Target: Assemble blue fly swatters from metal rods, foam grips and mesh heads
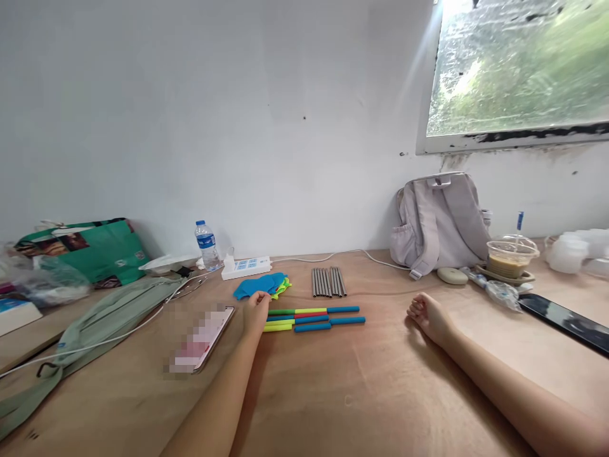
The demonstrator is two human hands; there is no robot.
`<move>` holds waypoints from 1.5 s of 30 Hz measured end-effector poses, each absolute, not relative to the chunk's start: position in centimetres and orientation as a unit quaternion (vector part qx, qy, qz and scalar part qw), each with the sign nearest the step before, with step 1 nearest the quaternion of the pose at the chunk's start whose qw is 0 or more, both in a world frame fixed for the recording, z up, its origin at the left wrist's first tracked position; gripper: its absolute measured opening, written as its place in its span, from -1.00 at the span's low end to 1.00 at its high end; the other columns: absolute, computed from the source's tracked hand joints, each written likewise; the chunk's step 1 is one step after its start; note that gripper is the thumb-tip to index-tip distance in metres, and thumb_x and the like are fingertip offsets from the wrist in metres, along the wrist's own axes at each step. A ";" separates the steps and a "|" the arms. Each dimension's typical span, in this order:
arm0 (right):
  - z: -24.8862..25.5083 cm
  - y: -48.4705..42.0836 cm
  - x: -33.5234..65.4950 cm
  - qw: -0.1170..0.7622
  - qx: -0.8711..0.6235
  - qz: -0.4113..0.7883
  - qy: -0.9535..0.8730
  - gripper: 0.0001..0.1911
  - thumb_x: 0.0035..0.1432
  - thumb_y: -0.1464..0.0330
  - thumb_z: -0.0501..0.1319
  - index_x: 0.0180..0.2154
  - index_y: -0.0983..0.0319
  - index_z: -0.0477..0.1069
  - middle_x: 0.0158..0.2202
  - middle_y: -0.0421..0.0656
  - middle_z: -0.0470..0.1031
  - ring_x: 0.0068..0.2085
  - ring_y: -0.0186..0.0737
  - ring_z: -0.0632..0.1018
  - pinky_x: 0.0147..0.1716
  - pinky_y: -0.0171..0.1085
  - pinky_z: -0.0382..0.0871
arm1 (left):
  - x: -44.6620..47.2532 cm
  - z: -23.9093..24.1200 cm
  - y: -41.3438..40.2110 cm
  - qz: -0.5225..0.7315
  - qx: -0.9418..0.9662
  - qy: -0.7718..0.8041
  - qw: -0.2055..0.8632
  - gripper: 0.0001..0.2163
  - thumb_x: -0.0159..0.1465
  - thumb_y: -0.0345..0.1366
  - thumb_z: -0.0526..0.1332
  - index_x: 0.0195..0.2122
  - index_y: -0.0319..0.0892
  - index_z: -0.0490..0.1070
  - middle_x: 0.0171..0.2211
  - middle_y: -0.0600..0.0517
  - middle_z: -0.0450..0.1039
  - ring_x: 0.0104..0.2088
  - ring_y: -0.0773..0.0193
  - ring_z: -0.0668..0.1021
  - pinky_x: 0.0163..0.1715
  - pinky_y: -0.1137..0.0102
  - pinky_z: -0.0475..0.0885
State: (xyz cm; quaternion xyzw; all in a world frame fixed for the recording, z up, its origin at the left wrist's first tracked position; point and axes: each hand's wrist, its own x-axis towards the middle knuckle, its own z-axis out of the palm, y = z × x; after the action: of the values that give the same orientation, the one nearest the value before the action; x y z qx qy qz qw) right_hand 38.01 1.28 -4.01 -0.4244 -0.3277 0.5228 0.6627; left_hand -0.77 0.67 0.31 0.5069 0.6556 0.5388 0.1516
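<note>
My left hand [257, 310] rests on the table with its fingers curled closed, and I see nothing in them. It lies at the near edge of a blue flat piece [262, 284], which overlaps a yellow-green one [284, 287]. Just right of this hand are several foam tubes in rows, among them a yellow tube [278, 327], a red tube [311, 315] and a blue tube [347, 320]. Behind them several metal tubes [329, 282] lie side by side. My right hand [427, 317] rests farther right, loosely closed and apart from the tubes.
A phone [203, 339] lies left of my left forearm. Farther back stand a water bottle [207, 246], a power strip [246, 267] and a backpack [440, 222]. At right are a drink cup [511, 257] and a black phone-like slab [566, 322]. A grey-green strap [102, 324] crosses the left side.
</note>
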 end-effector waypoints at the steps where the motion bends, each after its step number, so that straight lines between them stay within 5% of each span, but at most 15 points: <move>1: -4.0 1.4 37.3 0.666 -0.421 0.513 -0.341 -0.72 -0.20 0.37 0.10 -0.66 0.19 -0.06 -0.76 -0.37 -0.01 -0.71 -0.49 0.09 -0.71 -0.41 0.04 | -0.7 0.3 0.7 0.534 0.512 0.656 0.150 -0.86 -0.01 -0.24 0.03 -0.60 -0.15 0.28 -0.59 0.09 0.33 -0.51 0.27 0.39 -0.54 0.45 0.23; 10: -3.9 4.8 31.1 0.666 -0.461 0.395 -0.433 -0.85 -0.23 0.35 0.09 -0.64 0.19 0.08 -0.75 -0.39 0.02 -0.70 -0.46 0.10 -0.70 -0.41 -0.02 | 1.3 -0.3 0.9 0.477 0.594 0.642 0.087 -0.90 0.01 -0.31 0.04 -0.62 -0.14 0.26 -0.61 0.10 0.27 -0.49 0.26 0.36 -0.47 0.42 0.19; 18: -4.9 6.0 30.9 0.626 -0.532 0.282 -0.495 -0.87 -0.14 0.33 0.03 -0.61 0.18 0.07 -0.71 -0.35 0.06 -0.65 -0.39 0.17 -0.68 -0.40 0.05 | 7.2 -0.2 -1.8 0.324 0.748 0.561 -0.145 -0.91 0.09 -0.36 0.05 -0.47 -0.14 0.33 -0.41 -0.01 0.38 -0.28 0.13 0.37 -0.24 0.25 0.19; 23: -4.7 7.0 30.1 0.550 -0.542 0.234 -0.590 -0.96 -0.12 0.37 0.03 -0.51 0.20 0.19 -0.60 -0.29 0.21 -0.55 -0.34 0.29 -0.56 -0.38 0.19 | 11.1 -0.4 -2.9 0.209 0.850 0.458 -0.154 -0.89 0.08 -0.33 0.09 -0.37 -0.14 0.36 -0.31 -0.04 0.36 -0.22 0.14 0.33 -0.13 0.22 0.18; 28: -4.6 7.1 28.9 0.432 -0.514 0.210 -0.711 -0.66 -0.13 0.50 0.04 -0.24 0.18 0.36 -0.42 -0.25 0.31 -0.50 -0.38 0.36 -0.43 -0.37 0.27 | 12.5 -0.7 -2.6 0.204 0.877 0.416 -0.127 -0.82 0.07 -0.34 0.11 -0.28 -0.17 0.39 -0.27 -0.03 0.31 -0.18 0.17 0.30 -0.06 0.25 0.17; 33: -4.4 6.6 28.9 0.356 -0.516 0.168 -0.761 -0.67 -0.04 0.50 0.08 -0.20 0.16 0.42 -0.26 -0.15 0.30 -0.26 -0.30 0.41 -0.18 -0.32 0.22 | 11.6 -1.2 -2.0 0.219 0.878 0.418 -0.082 -0.76 0.12 -0.28 0.12 -0.18 -0.11 0.41 -0.23 -0.02 0.28 -0.14 0.16 0.27 -0.09 0.24 0.19; 40: -3.9 6.6 28.6 0.301 -0.546 0.126 -0.772 -0.76 0.08 0.36 0.07 -0.19 0.09 0.40 -0.24 -0.16 0.32 -0.30 -0.29 0.43 -0.29 -0.33 0.20 | 11.6 -1.5 -1.5 0.215 0.880 0.420 -0.048 -0.86 0.18 -0.26 0.10 -0.28 -0.14 0.38 -0.24 0.01 0.33 -0.14 0.19 0.28 -0.09 0.25 0.17; 45: -4.1 7.5 28.9 0.300 -0.596 0.092 -0.739 -0.83 0.04 0.35 0.11 -0.31 0.22 0.42 -0.30 -0.11 0.37 -0.34 -0.26 0.42 -0.36 -0.34 0.18 | 11.8 -1.2 -1.9 0.208 0.898 0.384 -0.050 -0.88 0.21 -0.32 0.06 -0.25 -0.16 0.32 -0.24 0.01 0.38 -0.15 0.20 0.30 -0.08 0.23 0.15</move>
State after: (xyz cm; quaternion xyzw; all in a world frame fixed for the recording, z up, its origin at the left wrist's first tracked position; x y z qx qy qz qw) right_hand 28.94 7.55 -4.14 -0.5960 -0.7392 0.0920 0.2999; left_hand 11.85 -1.85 -1.19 0.8981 0.3840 0.2085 -0.0499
